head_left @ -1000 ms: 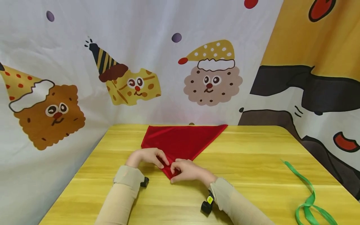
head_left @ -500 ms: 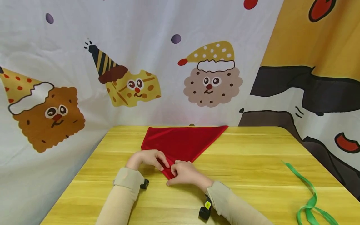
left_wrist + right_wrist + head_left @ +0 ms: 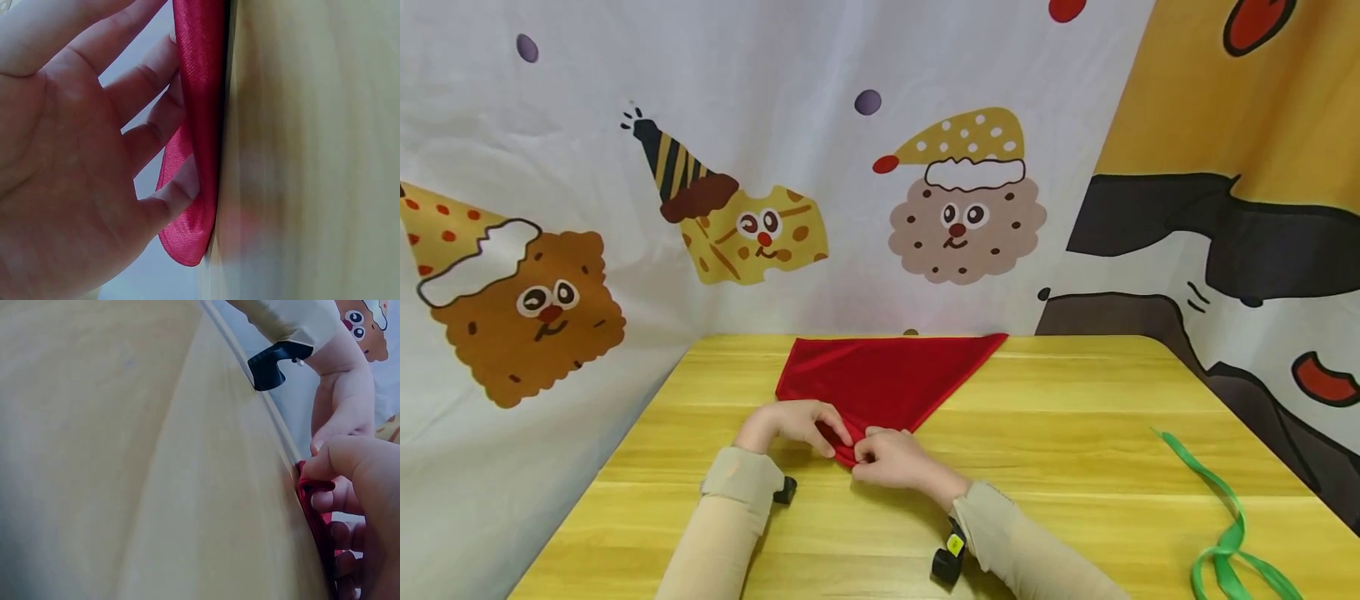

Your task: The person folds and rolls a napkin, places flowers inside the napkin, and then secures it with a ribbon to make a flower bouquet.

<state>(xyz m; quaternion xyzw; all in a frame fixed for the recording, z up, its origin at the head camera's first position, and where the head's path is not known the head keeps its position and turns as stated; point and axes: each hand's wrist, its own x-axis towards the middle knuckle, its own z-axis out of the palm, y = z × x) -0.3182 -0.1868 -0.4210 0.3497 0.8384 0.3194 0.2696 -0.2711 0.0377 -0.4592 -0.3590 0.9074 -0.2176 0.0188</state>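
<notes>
The red cloth (image 3: 880,379) lies at the far side of the table, its long edge along the table's far edge, its shape narrowing toward the hands, where the near end is rolled over. The left hand (image 3: 797,423) arches over the cloth's left side, wrist bent, thumb and forefinger pinching the rolled part; in the left wrist view its other fingers are spread, tips against the fabric. The right hand (image 3: 898,460) comes in from the other side, just beside it, thumb and forefinger pinching the folded edge while the remaining fingers curl along the cloth. Both forearms slant inward from the near side in beige sleeves (image 3: 711,533), with a small black device (image 3: 947,567) at each wrist. Beneath is a yellow table (image 3: 1060,492) with wood grain and rounded far corners. A loose green ribbon (image 3: 1231,537) snakes and loops near its right side, well apart from the hands. Behind hangs a pale curtain (image 3: 790,50) printed with a square biscuit, a cheese wedge and a round cookie, all wearing hats.
</notes>
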